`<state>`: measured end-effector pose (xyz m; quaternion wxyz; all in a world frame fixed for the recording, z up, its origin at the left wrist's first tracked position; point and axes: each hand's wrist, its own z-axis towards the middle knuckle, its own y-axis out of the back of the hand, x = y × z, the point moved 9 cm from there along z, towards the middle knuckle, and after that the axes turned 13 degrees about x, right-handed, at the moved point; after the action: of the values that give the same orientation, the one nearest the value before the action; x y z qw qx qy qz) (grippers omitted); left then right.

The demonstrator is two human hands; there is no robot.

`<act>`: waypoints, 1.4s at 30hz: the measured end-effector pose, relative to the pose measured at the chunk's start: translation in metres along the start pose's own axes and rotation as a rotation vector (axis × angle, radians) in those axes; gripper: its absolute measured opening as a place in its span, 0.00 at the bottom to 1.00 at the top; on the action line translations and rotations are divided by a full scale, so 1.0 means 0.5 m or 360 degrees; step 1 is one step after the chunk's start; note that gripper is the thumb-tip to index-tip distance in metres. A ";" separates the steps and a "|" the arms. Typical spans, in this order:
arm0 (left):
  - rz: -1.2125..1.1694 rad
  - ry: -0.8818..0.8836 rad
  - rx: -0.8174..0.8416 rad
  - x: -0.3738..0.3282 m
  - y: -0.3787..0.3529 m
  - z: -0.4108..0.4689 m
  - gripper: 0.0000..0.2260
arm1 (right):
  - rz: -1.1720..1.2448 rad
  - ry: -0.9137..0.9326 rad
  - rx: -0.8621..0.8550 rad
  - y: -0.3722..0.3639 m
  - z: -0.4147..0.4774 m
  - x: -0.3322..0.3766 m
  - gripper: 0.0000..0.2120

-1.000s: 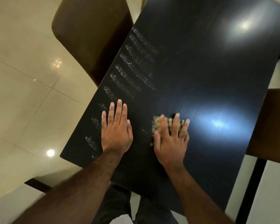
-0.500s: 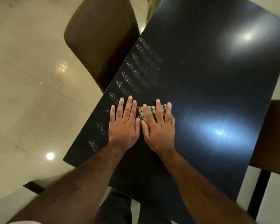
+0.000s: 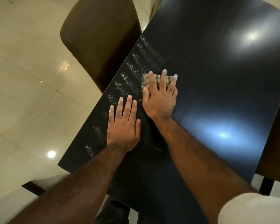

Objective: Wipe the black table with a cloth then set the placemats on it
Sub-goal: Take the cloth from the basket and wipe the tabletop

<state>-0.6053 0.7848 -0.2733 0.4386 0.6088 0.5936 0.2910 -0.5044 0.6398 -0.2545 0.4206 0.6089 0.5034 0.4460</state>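
- Cream tiled floor (image 3: 23,78) surrounds a glossy black table (image 3: 217,94) with pale streaks (image 3: 129,75) along its left edge.
- Brown chair (image 3: 100,38) stands at that edge.
- Left hand (image 3: 124,125) lies flat on the tabletop, fingers straight, holding nothing.
- Right hand (image 3: 160,99), fingers spread, presses a striped cloth (image 3: 157,78) onto the table, just beside the streaks.
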 end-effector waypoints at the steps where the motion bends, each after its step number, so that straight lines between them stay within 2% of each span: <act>1: 0.0006 0.0006 -0.0005 -0.002 0.003 0.003 0.33 | -0.0018 0.0079 0.0027 -0.007 -0.029 0.006 0.31; 4: 0.0020 0.0034 -0.0001 -0.004 0.010 0.014 0.34 | -0.0022 0.0168 0.0108 -0.023 -0.120 -0.024 0.31; 7: 0.0016 0.0024 0.0010 -0.008 0.015 0.019 0.34 | -0.0043 0.0053 0.0146 -0.023 -0.146 -0.095 0.33; 11: 0.0022 0.0041 -0.0015 -0.006 0.012 0.024 0.33 | -0.0013 -0.0346 0.0023 0.009 -0.038 -0.196 0.34; 14: 0.0014 0.0034 -0.0017 -0.005 0.011 0.027 0.33 | 0.0058 -0.0456 -0.0046 0.030 0.072 -0.202 0.34; 19: -0.0005 0.0014 -0.0005 -0.003 0.013 0.025 0.33 | 0.0016 -0.0229 -0.0066 0.033 0.118 -0.082 0.33; 23: -0.0005 0.0013 -0.0043 -0.004 0.019 0.020 0.32 | -0.0001 0.0072 0.0080 0.002 -0.025 -0.019 0.33; 28: -0.0021 0.0028 -0.0087 -0.003 0.021 0.020 0.32 | -0.0065 0.0197 0.0307 -0.049 -0.237 -0.054 0.34; 30: -0.0022 0.0029 -0.0099 -0.004 0.022 0.019 0.31 | -0.0101 0.0138 0.0317 -0.050 -0.253 -0.105 0.35; 33: -0.0030 0.0027 -0.0131 -0.004 0.022 0.016 0.31 | -0.0016 -0.0238 0.0136 -0.033 -0.207 -0.153 0.34; 35: -0.0039 0.0009 -0.0120 -0.005 0.021 0.015 0.31 | 0.0083 -0.0382 0.0089 -0.031 -0.172 -0.131 0.34; 36: -0.0059 -0.0007 -0.0122 -0.003 0.019 0.012 0.30 | 0.0085 -0.0358 0.0105 -0.037 -0.163 -0.107 0.34; 40: -0.0595 -0.0214 -0.0107 0.014 0.030 0.003 0.29 | 0.0017 0.0023 0.0163 -0.070 -0.234 0.000 0.33; 42: -0.0717 -0.0255 -0.0048 0.023 0.034 0.000 0.28 | 0.0032 0.0157 0.0243 -0.099 -0.323 0.035 0.34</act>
<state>-0.5961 0.7979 -0.2601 0.5470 0.4756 0.6733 0.1455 -0.6707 0.6739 -0.2597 0.3431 0.6216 0.5498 0.4400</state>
